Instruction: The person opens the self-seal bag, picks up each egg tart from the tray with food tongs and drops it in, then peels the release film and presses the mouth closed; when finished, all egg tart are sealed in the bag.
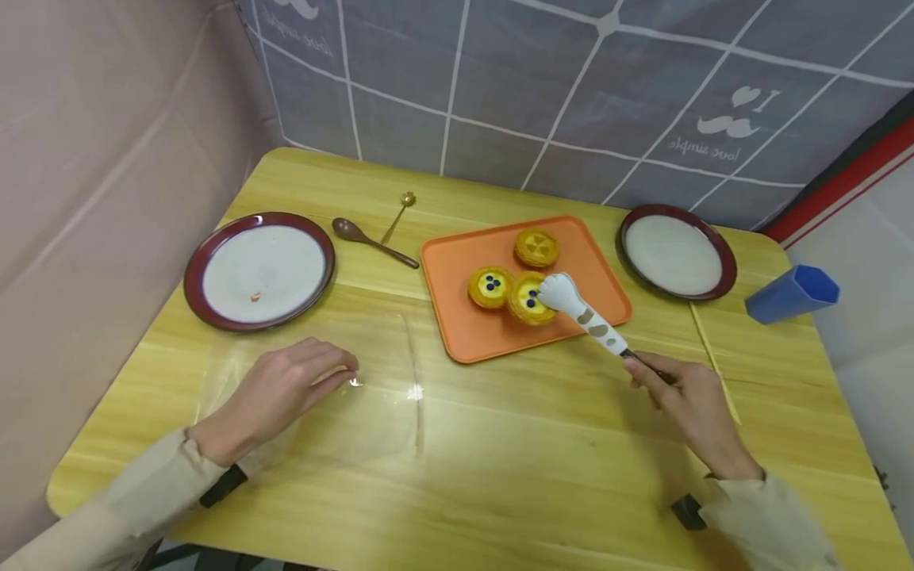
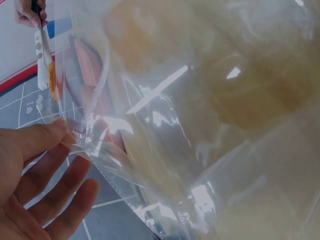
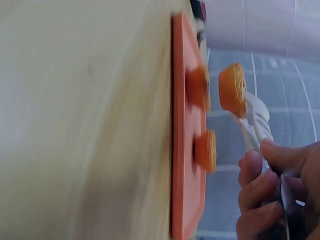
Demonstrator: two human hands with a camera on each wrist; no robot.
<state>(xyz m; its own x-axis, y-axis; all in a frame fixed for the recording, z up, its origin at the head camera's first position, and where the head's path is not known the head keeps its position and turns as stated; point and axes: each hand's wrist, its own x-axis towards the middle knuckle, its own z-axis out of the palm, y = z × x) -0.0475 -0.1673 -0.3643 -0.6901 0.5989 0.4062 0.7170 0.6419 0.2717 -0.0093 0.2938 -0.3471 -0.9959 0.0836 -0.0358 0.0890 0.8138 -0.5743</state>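
Note:
My right hand point(image 1: 689, 404) grips the dark handle of cat-paw tongs point(image 1: 598, 323) with white, spotted tips. An egg tart point(image 1: 527, 308) with blue dots is caught in the tips; in the right wrist view this tart point(image 3: 231, 91) hangs above the orange tray point(image 1: 467, 337). On the tray lie another blue-dotted egg tart point(image 1: 489, 287) and one with a brownish pattern point(image 1: 536, 248). Over the table at the left, my left hand point(image 1: 286, 385) pinches the edge of a clear plastic bag point(image 2: 165, 145) between thumb and forefinger, the other fingers loosely bent.
A red-rimmed plate point(image 1: 264, 270) stands at the left, with a brown spoon point(image 1: 371, 243) and a small gold spoon point(image 1: 398, 214) beside it. Another plate point(image 1: 674, 254), a blue cup point(image 1: 791, 293) and a thin yellow stick point(image 1: 714, 361) are at the right. A curtain point(image 1: 500, 87) hangs behind the table.

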